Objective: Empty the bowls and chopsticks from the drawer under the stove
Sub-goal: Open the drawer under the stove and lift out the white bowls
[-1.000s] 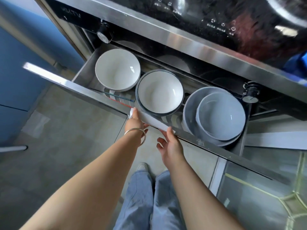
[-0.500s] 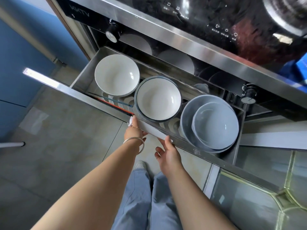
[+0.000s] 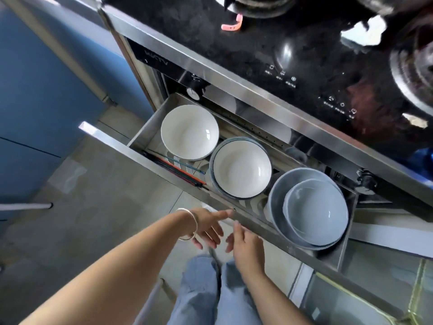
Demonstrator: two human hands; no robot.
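Note:
The steel drawer point(image 3: 140, 152) under the stove stands pulled out. Inside, from left to right, sit a white bowl point(image 3: 189, 132), a white bowl with a dark rim point(image 3: 241, 168), and a small grey-blue bowl point(image 3: 316, 212) nested in a larger grey one point(image 3: 276, 191). Coloured chopsticks point(image 3: 180, 171) lie along the drawer's front wall at the left. My left hand point(image 3: 208, 225) and my right hand point(image 3: 247, 247) hover just below the drawer's front edge, fingers apart, holding nothing.
The black stovetop point(image 3: 269, 43) with touch controls and burners overhangs the drawer. A pink hook point(image 3: 232, 24) lies on it. Blue cabinets point(image 3: 35, 102) stand at the left, and a glass panel point(image 3: 375, 301) at the lower right. Tiled floor lies below.
Both hands have let go of the drawer's front handle and pulled back with fingers spread. The drawer slid further out, uncovering the chopsticks.

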